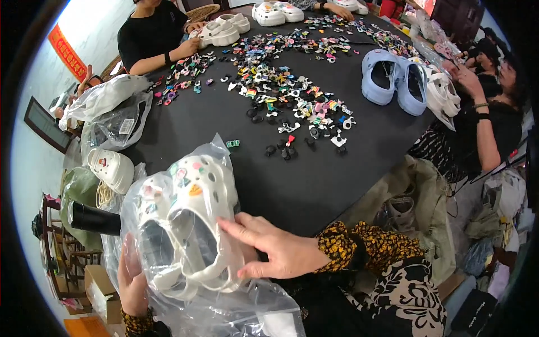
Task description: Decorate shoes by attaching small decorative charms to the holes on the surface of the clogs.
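A pair of white clogs (pixel 224 255) with colourful charms sits inside a clear plastic bag (pixel 264 309), close to me at the table's near edge. My left hand (pixel 132 278) grips the bagged pair from its left side, its fingers partly behind the plastic. Against the right clog lies my right hand (pixel 283 247), index finger stretched along the shoe's opening and thumb apart, pressing on the plastic. Loose plastic spreads below the heels. A small green charm (pixel 232 144) lies on the table just beyond the toes.
Many loose shoe charms (pixel 281 84) cover the dark table (pixel 208 123). Light blue clogs (pixel 387 81) stand at the right, beside bagged white ones (pixel 441 92). Another white clog (pixel 111 170) and bagged shoes (pixel 109 101) are at the left. Several people work around the table.
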Available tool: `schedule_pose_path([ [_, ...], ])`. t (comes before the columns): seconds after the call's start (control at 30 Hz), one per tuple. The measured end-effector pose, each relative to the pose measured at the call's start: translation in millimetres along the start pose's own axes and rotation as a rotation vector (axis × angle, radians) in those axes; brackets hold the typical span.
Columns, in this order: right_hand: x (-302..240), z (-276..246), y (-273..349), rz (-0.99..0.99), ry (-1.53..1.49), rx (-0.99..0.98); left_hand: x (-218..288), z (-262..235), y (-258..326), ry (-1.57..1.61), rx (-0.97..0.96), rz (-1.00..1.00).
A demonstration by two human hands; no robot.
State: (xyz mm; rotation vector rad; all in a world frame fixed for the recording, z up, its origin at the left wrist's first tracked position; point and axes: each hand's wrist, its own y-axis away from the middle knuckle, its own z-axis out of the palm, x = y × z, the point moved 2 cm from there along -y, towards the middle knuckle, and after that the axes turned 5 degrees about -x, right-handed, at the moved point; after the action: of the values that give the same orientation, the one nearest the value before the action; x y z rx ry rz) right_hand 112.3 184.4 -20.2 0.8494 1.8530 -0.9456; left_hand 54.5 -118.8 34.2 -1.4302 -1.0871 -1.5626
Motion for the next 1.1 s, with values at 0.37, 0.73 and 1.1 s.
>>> schedule_pose_path([
  [0.37,8,-8,39,0.17,-0.131,0.165,2,44,-11,-0.137,-0.131,-0.11],
  [0.73,19,-82,88,0.194,0.031,0.445,-5,133,-90,-0.116,-0.381,0.016],
  [1.1,51,-148,72,0.074,0.163,0.607,-21,177,-170,0.006,-0.422,0.133],
])
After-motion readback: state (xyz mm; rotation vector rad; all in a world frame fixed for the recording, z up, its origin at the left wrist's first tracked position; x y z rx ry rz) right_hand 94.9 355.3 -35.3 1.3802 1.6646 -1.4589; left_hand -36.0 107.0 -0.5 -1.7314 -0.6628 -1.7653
